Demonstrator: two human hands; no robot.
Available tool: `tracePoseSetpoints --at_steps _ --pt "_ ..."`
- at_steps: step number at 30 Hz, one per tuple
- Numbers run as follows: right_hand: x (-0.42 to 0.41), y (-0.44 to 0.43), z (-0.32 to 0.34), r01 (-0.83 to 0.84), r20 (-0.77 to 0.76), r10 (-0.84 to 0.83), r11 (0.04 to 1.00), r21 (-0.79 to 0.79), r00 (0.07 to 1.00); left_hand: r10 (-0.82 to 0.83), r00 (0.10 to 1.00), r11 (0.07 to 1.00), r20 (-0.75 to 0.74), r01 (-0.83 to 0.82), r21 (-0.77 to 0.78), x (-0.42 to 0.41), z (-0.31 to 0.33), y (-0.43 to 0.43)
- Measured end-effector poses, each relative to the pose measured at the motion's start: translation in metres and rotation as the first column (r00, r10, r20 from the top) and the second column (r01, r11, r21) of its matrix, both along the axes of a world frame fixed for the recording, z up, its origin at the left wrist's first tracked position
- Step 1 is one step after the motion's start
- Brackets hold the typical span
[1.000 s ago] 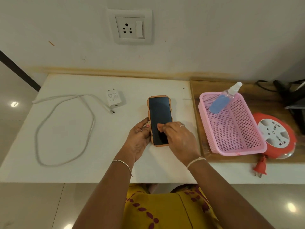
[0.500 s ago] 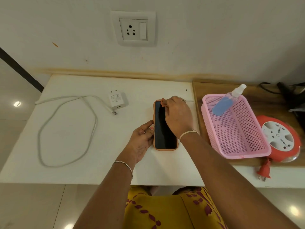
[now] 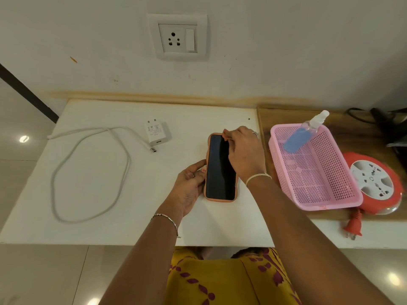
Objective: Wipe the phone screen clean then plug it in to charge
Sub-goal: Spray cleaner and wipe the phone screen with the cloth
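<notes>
Phone (image 3: pixel 220 170) flat on surface (image 3: pixel 105 225), left hand (image 3: pixel 189 186) gripping its left edge, right hand (image 3: pixel 244 155) pinching a small pinkish wipe (image 3: pixel 226 134) at screen top: I'd drag straight overlapping strokes downward, light pressure.

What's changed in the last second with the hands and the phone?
The right hand slid up the phone, from the screen's near end to its far end. The left hand went on holding the phone's left edge. The phone, cable, charger and basket stayed where they were.
</notes>
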State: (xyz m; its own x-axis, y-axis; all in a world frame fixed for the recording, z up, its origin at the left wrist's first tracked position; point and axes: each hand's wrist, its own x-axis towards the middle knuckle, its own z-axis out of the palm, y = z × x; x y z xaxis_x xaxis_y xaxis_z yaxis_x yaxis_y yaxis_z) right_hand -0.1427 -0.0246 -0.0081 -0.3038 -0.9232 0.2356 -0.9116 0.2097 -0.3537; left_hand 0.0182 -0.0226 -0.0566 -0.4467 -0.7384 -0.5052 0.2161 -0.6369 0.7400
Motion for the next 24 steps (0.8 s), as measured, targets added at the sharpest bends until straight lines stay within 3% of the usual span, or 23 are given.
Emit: tracePoseSetpoints --at_steps 10,24 --pt "0.012 0.001 -0.005 -0.293 0.013 0.293 0.955 0.042 0.956 0.016 1.000 1.000 -0.017 -0.016 0.004 -0.001 0.002 0.001" --pt "0.035 0.074 -0.027 -0.350 0.068 0.346 0.935 0.053 0.936 -0.004 0.997 1.000 -0.080 0.003 -0.013 0.000 0.007 0.004"
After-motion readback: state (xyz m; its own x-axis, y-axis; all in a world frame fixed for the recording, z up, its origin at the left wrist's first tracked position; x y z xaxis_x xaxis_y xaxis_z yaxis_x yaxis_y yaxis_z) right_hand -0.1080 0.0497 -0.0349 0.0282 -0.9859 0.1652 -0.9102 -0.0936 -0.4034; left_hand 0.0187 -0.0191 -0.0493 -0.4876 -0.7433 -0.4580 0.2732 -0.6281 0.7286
